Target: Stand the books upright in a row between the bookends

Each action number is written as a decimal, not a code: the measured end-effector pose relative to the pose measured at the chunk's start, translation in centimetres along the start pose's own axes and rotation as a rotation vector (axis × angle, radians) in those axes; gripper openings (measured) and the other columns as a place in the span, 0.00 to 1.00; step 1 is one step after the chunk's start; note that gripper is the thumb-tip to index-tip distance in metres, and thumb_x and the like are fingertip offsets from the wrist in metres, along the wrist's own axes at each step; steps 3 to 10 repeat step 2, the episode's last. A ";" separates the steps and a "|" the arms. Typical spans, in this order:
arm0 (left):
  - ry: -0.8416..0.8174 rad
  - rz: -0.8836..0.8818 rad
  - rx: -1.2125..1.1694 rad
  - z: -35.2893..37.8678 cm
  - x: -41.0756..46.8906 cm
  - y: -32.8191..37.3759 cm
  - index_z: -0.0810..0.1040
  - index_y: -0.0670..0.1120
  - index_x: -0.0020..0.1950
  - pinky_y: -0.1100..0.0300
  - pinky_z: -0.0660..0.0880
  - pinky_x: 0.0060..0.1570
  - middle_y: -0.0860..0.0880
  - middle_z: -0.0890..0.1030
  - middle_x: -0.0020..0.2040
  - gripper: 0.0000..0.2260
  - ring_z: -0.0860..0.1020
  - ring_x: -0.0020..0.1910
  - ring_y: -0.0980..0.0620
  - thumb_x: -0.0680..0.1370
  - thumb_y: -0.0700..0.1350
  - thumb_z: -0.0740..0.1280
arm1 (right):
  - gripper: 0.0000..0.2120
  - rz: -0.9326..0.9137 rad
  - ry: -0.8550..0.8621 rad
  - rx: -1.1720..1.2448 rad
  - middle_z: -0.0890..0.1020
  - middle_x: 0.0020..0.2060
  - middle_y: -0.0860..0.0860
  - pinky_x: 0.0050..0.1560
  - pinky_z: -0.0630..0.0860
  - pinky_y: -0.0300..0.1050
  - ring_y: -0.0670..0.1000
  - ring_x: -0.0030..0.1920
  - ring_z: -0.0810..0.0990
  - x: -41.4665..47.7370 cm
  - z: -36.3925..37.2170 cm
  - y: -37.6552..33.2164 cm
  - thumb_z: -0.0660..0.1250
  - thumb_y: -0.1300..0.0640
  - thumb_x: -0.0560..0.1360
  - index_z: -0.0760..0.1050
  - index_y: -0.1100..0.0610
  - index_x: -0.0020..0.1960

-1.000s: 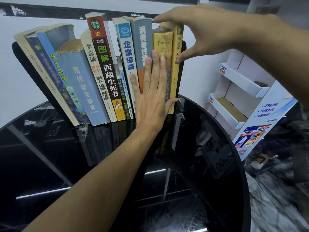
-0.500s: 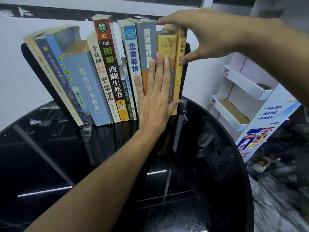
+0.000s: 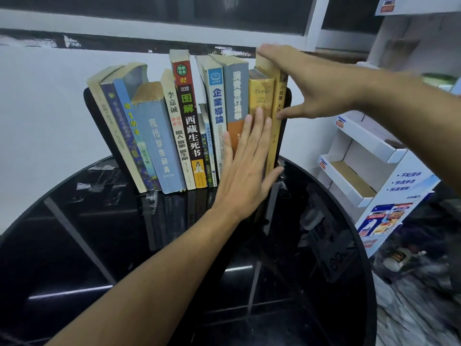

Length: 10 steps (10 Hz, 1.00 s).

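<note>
Left bookend [image 3: 86,103]: black, upright at the left end of the row, mostly hidden behind leaning books.
Books [image 3: 159,136]: stand in 1 row on the table [image 3: 99,245], spines facing the camera, between the 2 bookends.
Left 4 books: tilted, tops leaning left against the left bookend; the light blue book [image 3: 159,151] is the thickest of them.
Middle books: the red-black book [image 3: 189,116] is the tallest and stands nearly upright, with thin short books just to its right.
Left hand [image 3: 245,178]: flat, its 4 fingers straight and close together, holding nothing. Palm and fingers press on the spines of the grey book [image 3: 235,96] and the gold book [image 3: 260,93]. The thumb sticks out to the right at the foot of the tan book [image 3: 275,136].
Right hand [image 3: 311,83]: spread wide, holding nothing. Its fingers lie over the top of the tan book, the last in the row. The thumb stretches down, its tip touching that book's spine.
Right bookend [image 3: 288,98]: black, upright, directly against the tan book.
Table: round, black, glossy, with the books reflected in it.
Rack [image 3: 361,156]: white cardboard, on the floor right of the table.
Bottle [image 3: 396,258]: small, lying on the floor near the rack.
</note>
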<state>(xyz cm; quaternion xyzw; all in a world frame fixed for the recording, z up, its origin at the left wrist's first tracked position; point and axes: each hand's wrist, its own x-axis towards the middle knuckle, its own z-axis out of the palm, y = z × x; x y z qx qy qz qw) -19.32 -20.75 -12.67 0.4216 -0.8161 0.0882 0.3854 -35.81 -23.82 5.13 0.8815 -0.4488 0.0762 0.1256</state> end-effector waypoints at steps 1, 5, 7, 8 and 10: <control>-0.045 0.026 -0.074 -1.4 -1.6 0.2 0.49 0.46 0.83 0.38 0.41 0.79 0.49 0.42 0.84 0.33 0.38 0.82 0.51 0.84 0.55 0.61 | 0.53 0.024 0.019 0.068 0.49 0.82 0.51 0.80 0.50 0.49 0.51 0.81 0.49 -1.6 -0.1 -0.3 0.75 0.42 0.71 0.43 0.50 0.83; -0.188 0.013 -0.293 -3.5 -3.7 1.0 0.60 0.49 0.81 0.44 0.43 0.81 0.53 0.51 0.84 0.26 0.43 0.82 0.56 0.84 0.51 0.62 | 0.50 0.058 0.049 0.103 0.49 0.82 0.48 0.70 0.41 0.24 0.36 0.76 0.47 -4.8 -0.5 -1.9 0.71 0.42 0.72 0.44 0.49 0.83; -0.188 0.013 -0.293 -3.5 -3.7 1.0 0.60 0.49 0.81 0.44 0.43 0.81 0.53 0.51 0.84 0.26 0.43 0.82 0.56 0.84 0.51 0.62 | 0.50 0.058 0.049 0.103 0.49 0.82 0.48 0.70 0.41 0.24 0.36 0.76 0.47 -4.8 -0.5 -1.9 0.71 0.42 0.72 0.44 0.49 0.83; -0.188 0.013 -0.293 -3.5 -3.7 1.0 0.60 0.49 0.81 0.44 0.43 0.81 0.53 0.51 0.84 0.26 0.43 0.82 0.56 0.84 0.51 0.62 | 0.50 0.058 0.049 0.103 0.49 0.82 0.48 0.70 0.41 0.24 0.36 0.76 0.47 -4.8 -0.5 -1.9 0.71 0.42 0.72 0.44 0.49 0.83; -0.188 0.013 -0.293 -3.5 -3.7 1.0 0.60 0.49 0.81 0.44 0.43 0.81 0.53 0.51 0.84 0.26 0.43 0.82 0.56 0.84 0.51 0.62 | 0.50 0.058 0.049 0.103 0.49 0.82 0.48 0.70 0.41 0.24 0.36 0.76 0.47 -4.8 -0.5 -1.9 0.71 0.42 0.72 0.44 0.49 0.83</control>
